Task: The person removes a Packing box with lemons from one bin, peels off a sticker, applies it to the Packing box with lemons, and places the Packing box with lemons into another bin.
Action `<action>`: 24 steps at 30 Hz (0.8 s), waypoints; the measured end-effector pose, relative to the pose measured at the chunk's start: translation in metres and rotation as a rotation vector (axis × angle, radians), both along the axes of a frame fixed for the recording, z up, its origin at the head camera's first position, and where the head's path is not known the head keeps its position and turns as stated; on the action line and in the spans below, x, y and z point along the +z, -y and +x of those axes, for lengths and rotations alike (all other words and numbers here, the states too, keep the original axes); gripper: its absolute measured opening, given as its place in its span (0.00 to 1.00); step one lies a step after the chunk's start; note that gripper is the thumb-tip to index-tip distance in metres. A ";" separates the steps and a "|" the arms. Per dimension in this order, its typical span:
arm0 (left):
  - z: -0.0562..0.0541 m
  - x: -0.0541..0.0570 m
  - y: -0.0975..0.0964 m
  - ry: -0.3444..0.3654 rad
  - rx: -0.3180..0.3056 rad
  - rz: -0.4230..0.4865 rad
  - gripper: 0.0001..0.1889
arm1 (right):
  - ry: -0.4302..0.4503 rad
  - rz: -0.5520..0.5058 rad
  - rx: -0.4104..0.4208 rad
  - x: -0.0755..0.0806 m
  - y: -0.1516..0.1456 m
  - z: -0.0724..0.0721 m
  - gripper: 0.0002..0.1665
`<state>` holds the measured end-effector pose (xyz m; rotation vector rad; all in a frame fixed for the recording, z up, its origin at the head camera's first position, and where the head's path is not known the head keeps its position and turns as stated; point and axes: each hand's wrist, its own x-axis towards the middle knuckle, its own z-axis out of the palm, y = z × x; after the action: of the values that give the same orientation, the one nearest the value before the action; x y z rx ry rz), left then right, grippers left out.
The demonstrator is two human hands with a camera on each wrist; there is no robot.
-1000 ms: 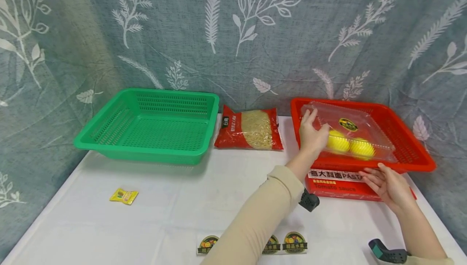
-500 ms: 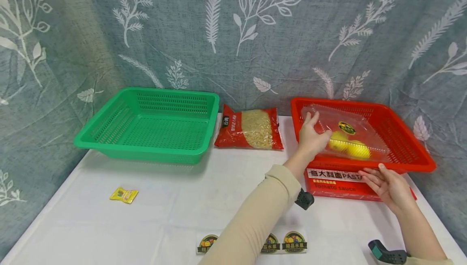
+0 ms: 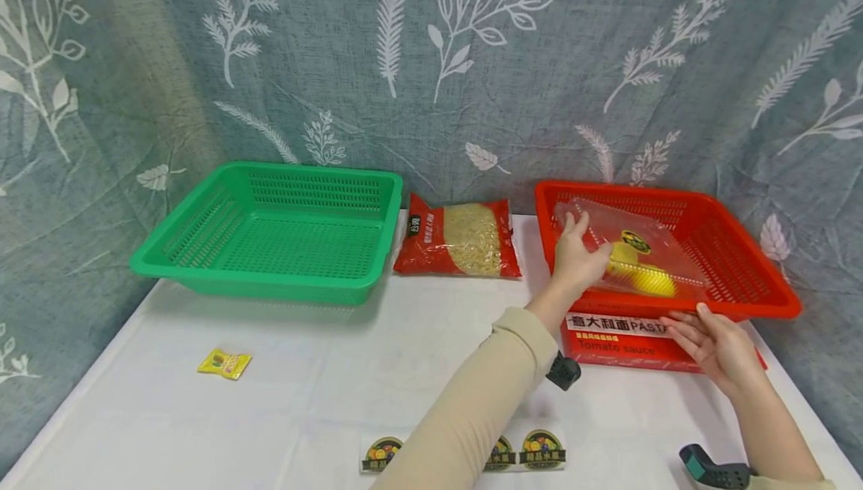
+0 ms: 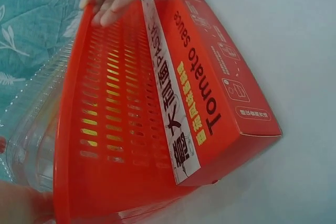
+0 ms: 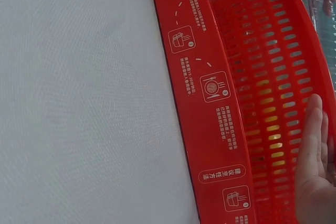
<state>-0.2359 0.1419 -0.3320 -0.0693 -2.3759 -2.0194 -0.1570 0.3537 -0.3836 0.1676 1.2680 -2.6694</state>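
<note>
In the head view, my left hand [image 3: 580,256] holds a clear plastic box [image 3: 600,224] by its left end, with the thumb on the near side. Two yellow round fruits [image 3: 652,280] show through the plastic, and a dark oval sticker [image 3: 636,242] is on top. The box lies tilted inside the red basket [image 3: 748,265]. My right hand [image 3: 724,348] touches the basket's front rim, its fingers loosely extended below it. Beneath that rim is a red pasta box [image 3: 620,351] marked "Tomato sauce", also seen in the left wrist view.
A green basket [image 3: 303,246] stands at the back left. Beside it lies a red bag of pasta [image 3: 465,241]. A small yellow packet [image 3: 225,363] is on the white tablecloth [image 3: 297,400]. A strip of round fruit stickers [image 3: 542,451] lies at the front, partly behind my left sleeve.
The plastic box has sunk lower into the red basket and shifted slightly left, with the fruits shifting along. My left hand keeps its hold; my right hand stays at the rim.
</note>
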 end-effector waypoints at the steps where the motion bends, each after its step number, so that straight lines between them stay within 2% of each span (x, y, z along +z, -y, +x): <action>1: 0.000 -0.001 0.000 -0.001 -0.002 -0.004 0.31 | -0.001 -0.001 0.000 0.000 0.000 0.000 0.09; 7: 0.000 -0.003 0.002 -0.020 -0.026 -0.030 0.31 | -0.023 -0.002 0.004 0.000 0.001 0.002 0.09; 15: 0.001 -0.003 0.003 -0.034 -0.044 -0.081 0.31 | -0.010 0.043 -0.032 0.000 0.002 0.001 0.17; 24: 0.001 -0.007 0.005 0.008 -0.044 -0.086 0.30 | 0.015 0.044 -0.037 0.001 0.004 0.001 0.19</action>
<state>-0.2352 0.1372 -0.3393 -0.1162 -2.4867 -1.9387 -0.1557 0.3494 -0.3825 0.2185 1.3325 -2.6676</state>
